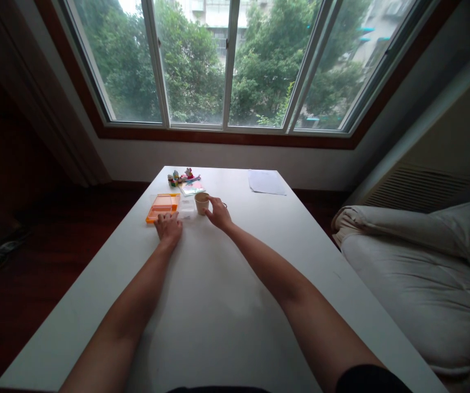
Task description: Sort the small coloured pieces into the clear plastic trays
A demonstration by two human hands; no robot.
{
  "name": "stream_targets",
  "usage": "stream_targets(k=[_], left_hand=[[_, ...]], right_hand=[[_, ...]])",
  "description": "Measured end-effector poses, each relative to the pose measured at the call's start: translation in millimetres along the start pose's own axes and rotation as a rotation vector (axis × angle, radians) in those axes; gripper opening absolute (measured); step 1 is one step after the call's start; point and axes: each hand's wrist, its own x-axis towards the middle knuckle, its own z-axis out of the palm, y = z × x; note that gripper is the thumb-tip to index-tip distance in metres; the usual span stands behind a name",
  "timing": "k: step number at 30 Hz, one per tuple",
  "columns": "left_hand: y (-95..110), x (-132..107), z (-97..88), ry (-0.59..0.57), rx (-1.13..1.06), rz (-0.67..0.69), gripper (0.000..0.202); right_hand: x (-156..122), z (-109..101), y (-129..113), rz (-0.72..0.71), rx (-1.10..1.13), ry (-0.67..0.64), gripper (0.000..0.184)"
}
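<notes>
A small light-brown cup (201,204) stands upright on the white table. My right hand (219,213) is at its right side, thumb on the front wall and a finger at the rim, gripping it. My left hand (169,227) lies with fingers spread at the near edge of an orange compartment box (163,203). Its fingertips touch the box's front right corner. Between box and cup sits a clear plastic piece (186,207), its exact kind hard to make out. Part of a dark ring-like thing (225,205) shows behind my right hand.
Small colourful figurines (174,178) stand at the table's back left, beside a pastel card or packet (192,188). White paper sheets (266,182) lie at the back right. A cream sofa (418,284) is right of the table (226,316); a window (226,65) is beyond.
</notes>
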Motion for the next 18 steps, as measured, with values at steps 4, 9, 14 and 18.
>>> stream_targets(k=[4, 9, 14, 18], left_hand=[[3.5, -1.5, -3.6, -0.020, -0.031, 0.036, 0.041], [11.0, -4.3, -5.2, -0.043, -0.015, 0.084, 0.031], [19.9, -8.0, -3.7, -0.070, -0.003, 0.164, 0.031], [31.3, -13.8, -4.5, -0.089, -0.044, 0.260, 0.031]], right_hand=[[16.9, 6.8, 1.6, 0.057, -0.019, -0.032, 0.045], [22.0, 10.6, 10.5, 0.085, -0.040, -0.057, 0.026], [12.2, 3.2, 19.7, 0.099, -0.053, -0.044, 0.020], [-1.0, -11.8, 29.0, 0.088, -0.043, -0.007, 0.019]])
